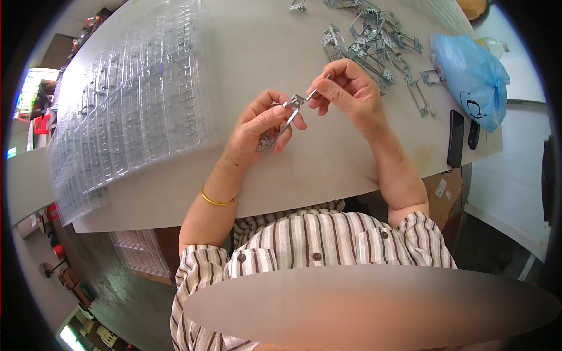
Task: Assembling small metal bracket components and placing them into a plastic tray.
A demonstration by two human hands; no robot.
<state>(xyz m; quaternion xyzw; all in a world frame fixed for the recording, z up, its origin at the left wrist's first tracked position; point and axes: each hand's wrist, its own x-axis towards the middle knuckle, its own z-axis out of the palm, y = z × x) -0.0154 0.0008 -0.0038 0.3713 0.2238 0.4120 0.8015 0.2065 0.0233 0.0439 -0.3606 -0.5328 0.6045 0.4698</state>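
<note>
Over the near half of the table, my left hand [253,126] holds a small metal bracket [291,119] with a long thin arm and stamped plates at its ends. Its lower plate hangs below the fingers, partly covered by them. My right hand [352,98] is closed in a pinch on a thin metal rod [318,88], whose lower end meets the bracket's upper plate. Whether the rod is part of the bracket or a separate piece, I cannot tell. Beyond my right hand lies a loose pile of similar metal brackets [374,44].
Stacked clear plastic trays [134,99] cover the left of the white table [316,169]. A tied blue plastic bag [473,76] sits at the right, with a black phone [455,138] and a small black object [473,135] below it. A cardboard box [443,193] stands under the table's right side.
</note>
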